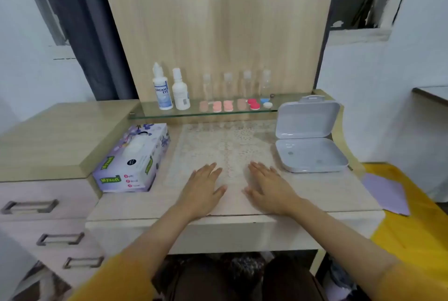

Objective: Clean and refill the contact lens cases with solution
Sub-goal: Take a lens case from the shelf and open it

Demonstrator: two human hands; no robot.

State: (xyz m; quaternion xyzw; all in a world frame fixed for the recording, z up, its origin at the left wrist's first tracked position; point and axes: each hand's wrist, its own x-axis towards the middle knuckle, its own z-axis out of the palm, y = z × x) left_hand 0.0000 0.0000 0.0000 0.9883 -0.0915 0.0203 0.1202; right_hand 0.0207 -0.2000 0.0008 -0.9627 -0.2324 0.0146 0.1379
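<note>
Fingers (209, 167) between tissue box (132, 157) and container (311, 155)

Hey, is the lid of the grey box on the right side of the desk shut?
No, the grey box lies open, with its lid tilted up behind the base.

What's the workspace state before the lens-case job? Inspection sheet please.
Surface: desk, lace mat in the middle, glass shelf at the back.
Job's things: Dream Eye bottle, white bottle, four clear bottles, row of contact lens cases, all on the shelf.
Clutter: tissue box left, open grey box right.
Hands: left hand and right hand flat on the mat, empty.
Cables: nothing seen.
Surroundings: drawers left, wooden panel behind, purple sheet right.
</note>
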